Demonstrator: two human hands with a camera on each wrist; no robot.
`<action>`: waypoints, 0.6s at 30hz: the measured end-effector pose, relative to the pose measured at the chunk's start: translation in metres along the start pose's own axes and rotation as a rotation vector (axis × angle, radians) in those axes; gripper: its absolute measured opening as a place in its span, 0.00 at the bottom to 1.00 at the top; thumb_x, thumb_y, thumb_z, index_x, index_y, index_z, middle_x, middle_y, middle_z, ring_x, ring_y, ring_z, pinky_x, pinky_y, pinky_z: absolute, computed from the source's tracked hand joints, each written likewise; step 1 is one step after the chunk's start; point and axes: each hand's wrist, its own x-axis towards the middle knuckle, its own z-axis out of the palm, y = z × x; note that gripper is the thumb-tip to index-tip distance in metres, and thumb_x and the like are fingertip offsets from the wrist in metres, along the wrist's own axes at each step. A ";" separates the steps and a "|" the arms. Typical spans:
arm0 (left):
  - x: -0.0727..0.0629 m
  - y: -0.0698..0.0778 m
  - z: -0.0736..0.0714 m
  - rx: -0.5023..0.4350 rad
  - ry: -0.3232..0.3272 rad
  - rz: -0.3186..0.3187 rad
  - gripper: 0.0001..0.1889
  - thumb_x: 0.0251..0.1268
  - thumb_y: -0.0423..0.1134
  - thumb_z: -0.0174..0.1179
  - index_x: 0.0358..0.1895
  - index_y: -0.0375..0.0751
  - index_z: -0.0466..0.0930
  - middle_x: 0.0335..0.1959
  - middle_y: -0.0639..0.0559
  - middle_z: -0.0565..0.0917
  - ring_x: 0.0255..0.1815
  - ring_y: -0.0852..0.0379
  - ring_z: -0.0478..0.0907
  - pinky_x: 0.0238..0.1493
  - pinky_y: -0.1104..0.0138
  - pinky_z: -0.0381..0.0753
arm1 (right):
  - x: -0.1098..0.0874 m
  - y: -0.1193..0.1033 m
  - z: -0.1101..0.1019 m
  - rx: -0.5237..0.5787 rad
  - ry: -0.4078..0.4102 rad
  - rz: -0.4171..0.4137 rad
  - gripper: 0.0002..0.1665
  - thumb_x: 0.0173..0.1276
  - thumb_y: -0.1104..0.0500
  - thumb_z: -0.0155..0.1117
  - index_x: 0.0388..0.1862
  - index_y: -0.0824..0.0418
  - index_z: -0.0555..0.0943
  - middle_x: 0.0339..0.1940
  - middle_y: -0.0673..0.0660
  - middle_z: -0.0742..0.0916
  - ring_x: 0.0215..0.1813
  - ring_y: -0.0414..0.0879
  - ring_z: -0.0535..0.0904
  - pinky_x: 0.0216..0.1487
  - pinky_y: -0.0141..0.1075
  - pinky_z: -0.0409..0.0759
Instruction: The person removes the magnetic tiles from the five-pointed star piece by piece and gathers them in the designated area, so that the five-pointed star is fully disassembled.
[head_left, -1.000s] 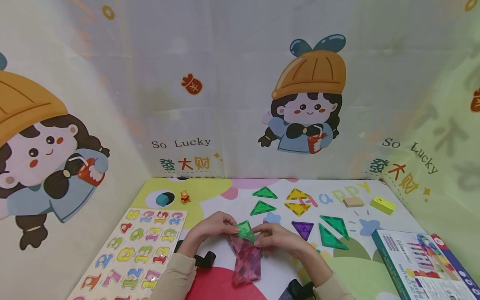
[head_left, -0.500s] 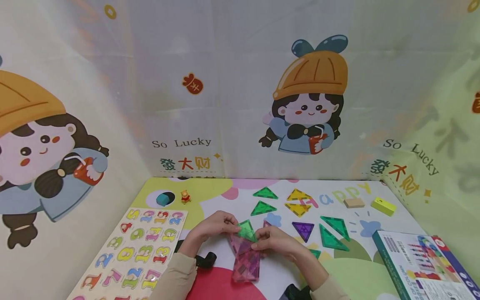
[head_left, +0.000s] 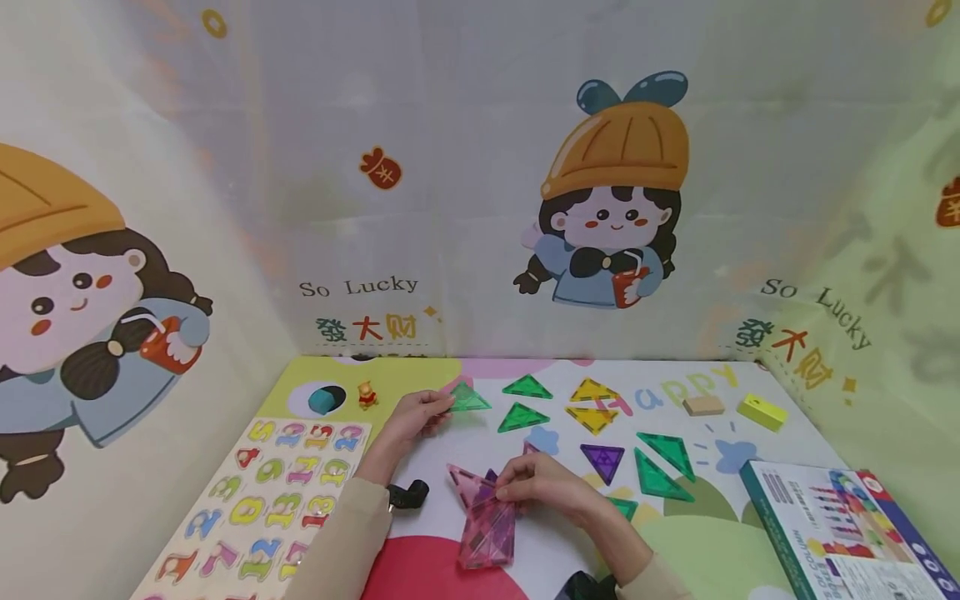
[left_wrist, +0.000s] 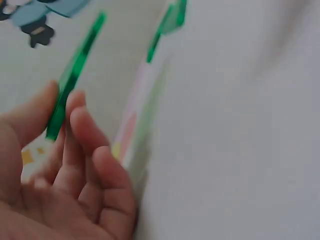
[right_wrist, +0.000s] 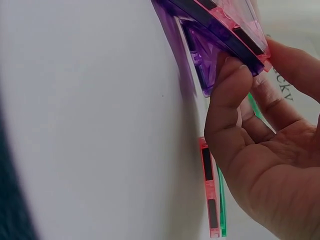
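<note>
My left hand (head_left: 411,421) pinches a translucent green triangular magnetic tile (head_left: 468,398) by one corner, between thumb and fingers. In the left wrist view this green tile (left_wrist: 75,75) shows edge-on, tilted. With thumb and fingertips, my right hand (head_left: 547,482) pinches the upper part of a pink and purple magnetic-tile build (head_left: 486,533) in front of me. The right wrist view shows a purple tile (right_wrist: 215,25) and a pink tile lying face to face in the grip. Behind the right hand, a pink tile edge (right_wrist: 209,185) appears, mostly hidden in the head view.
Beyond the hands lie green triangles (head_left: 528,386), yellow triangles (head_left: 595,389), a purple triangle (head_left: 602,458) and larger green triangles (head_left: 663,475). A number puzzle board (head_left: 255,508) is on the left, a box (head_left: 847,525) on the right. Small blocks (head_left: 762,412) and a bear figure (head_left: 367,395) stand farther back.
The green triangle has come away from the top of the pink build; my left hand has carried it up and away from me. My right hand keeps its hold on the build.
</note>
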 end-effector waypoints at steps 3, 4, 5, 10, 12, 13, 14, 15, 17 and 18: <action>0.015 0.004 0.003 -0.009 0.078 -0.019 0.16 0.64 0.47 0.66 0.47 0.39 0.83 0.29 0.56 0.86 0.25 0.63 0.74 0.26 0.70 0.72 | -0.002 -0.001 -0.001 -0.017 0.005 0.005 0.13 0.65 0.57 0.67 0.41 0.67 0.84 0.29 0.48 0.84 0.30 0.40 0.75 0.33 0.32 0.77; 0.018 0.005 0.003 -0.005 0.094 -0.021 0.16 0.65 0.47 0.66 0.48 0.39 0.83 0.29 0.55 0.86 0.25 0.63 0.74 0.26 0.70 0.72 | -0.002 0.000 -0.001 -0.020 0.003 0.006 0.13 0.65 0.57 0.67 0.41 0.67 0.84 0.29 0.48 0.84 0.31 0.40 0.75 0.33 0.32 0.77; 0.021 0.005 0.003 0.006 0.105 -0.022 0.17 0.65 0.46 0.66 0.49 0.38 0.83 0.29 0.55 0.86 0.24 0.63 0.74 0.26 0.71 0.72 | -0.003 0.000 0.000 -0.021 0.001 0.008 0.13 0.65 0.57 0.67 0.41 0.67 0.84 0.29 0.48 0.84 0.30 0.40 0.75 0.33 0.32 0.77; 0.024 0.006 0.003 0.196 0.182 -0.021 0.21 0.62 0.47 0.68 0.54 0.38 0.81 0.36 0.48 0.81 0.25 0.60 0.71 0.25 0.70 0.70 | -0.003 -0.001 0.002 -0.023 -0.011 0.011 0.13 0.66 0.56 0.67 0.42 0.66 0.84 0.29 0.48 0.84 0.30 0.41 0.75 0.33 0.32 0.77; 0.020 0.005 0.003 0.292 0.216 -0.016 0.22 0.62 0.47 0.68 0.55 0.39 0.79 0.44 0.45 0.80 0.30 0.57 0.71 0.29 0.68 0.70 | -0.002 -0.001 0.001 -0.024 -0.015 0.009 0.14 0.67 0.55 0.67 0.42 0.66 0.84 0.30 0.48 0.84 0.31 0.41 0.75 0.34 0.32 0.76; 0.018 0.005 0.003 0.324 0.228 -0.017 0.22 0.62 0.47 0.68 0.55 0.40 0.79 0.48 0.45 0.79 0.34 0.56 0.71 0.31 0.68 0.70 | -0.002 -0.001 0.001 -0.024 -0.015 0.010 0.14 0.67 0.55 0.67 0.42 0.66 0.84 0.30 0.48 0.83 0.31 0.41 0.75 0.34 0.32 0.76; 0.015 0.004 0.002 0.344 0.230 -0.010 0.21 0.62 0.47 0.68 0.55 0.41 0.80 0.50 0.45 0.78 0.37 0.55 0.71 0.34 0.67 0.70 | -0.002 -0.002 0.001 -0.022 -0.014 0.010 0.14 0.67 0.55 0.67 0.42 0.66 0.84 0.30 0.48 0.83 0.31 0.41 0.75 0.34 0.32 0.76; 0.012 0.003 0.002 0.354 0.223 -0.001 0.20 0.62 0.47 0.67 0.54 0.41 0.80 0.50 0.45 0.79 0.39 0.55 0.72 0.36 0.67 0.70 | -0.002 -0.002 0.001 -0.020 -0.013 0.010 0.14 0.67 0.55 0.66 0.42 0.66 0.84 0.30 0.48 0.83 0.31 0.41 0.75 0.34 0.32 0.76; 0.004 0.001 0.001 0.334 0.192 0.011 0.17 0.63 0.46 0.67 0.50 0.41 0.82 0.44 0.45 0.80 0.38 0.54 0.73 0.36 0.67 0.71 | -0.001 -0.002 0.000 -0.013 -0.008 0.008 0.15 0.66 0.56 0.67 0.42 0.67 0.84 0.29 0.48 0.83 0.30 0.41 0.75 0.33 0.32 0.76; 0.000 0.000 0.001 0.328 0.168 0.020 0.15 0.63 0.46 0.66 0.48 0.42 0.83 0.40 0.46 0.81 0.36 0.55 0.73 0.35 0.67 0.71 | -0.001 -0.002 0.000 -0.012 -0.006 0.008 0.15 0.66 0.56 0.67 0.42 0.67 0.84 0.29 0.48 0.83 0.30 0.41 0.75 0.33 0.32 0.75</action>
